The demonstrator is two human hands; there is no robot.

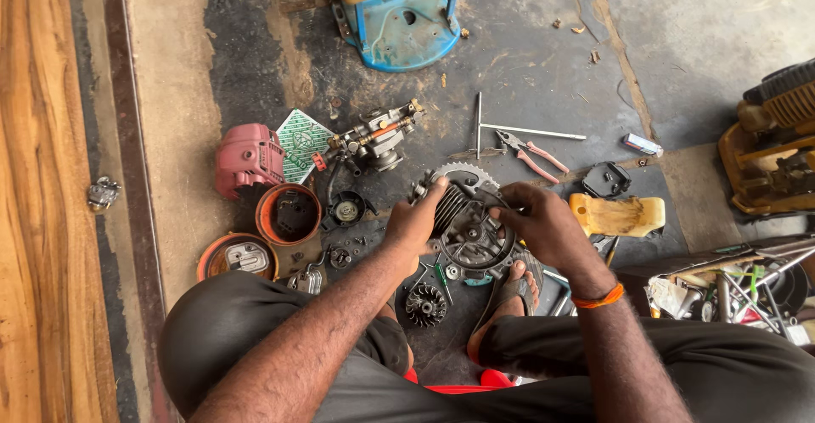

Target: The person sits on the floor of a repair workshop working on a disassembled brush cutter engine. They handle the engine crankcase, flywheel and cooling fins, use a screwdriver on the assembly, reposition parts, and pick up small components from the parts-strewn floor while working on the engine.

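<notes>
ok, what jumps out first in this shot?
Both hands, left hand and right hand, grip a finned engine block at centre, above the person's sandalled foot. Left of it lie a red cover and two orange cups among small parts. Behind, red-handled pliers lie on the floor.

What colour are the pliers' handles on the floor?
Pinkish red; the pliers show best in the head view, beyond the hands.

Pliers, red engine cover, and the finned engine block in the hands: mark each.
pliers [528, 153], head view, on the pivot joint.
red engine cover [246, 158], head view, on its top face.
finned engine block [463, 224], head view, on the cooling fins.
</notes>
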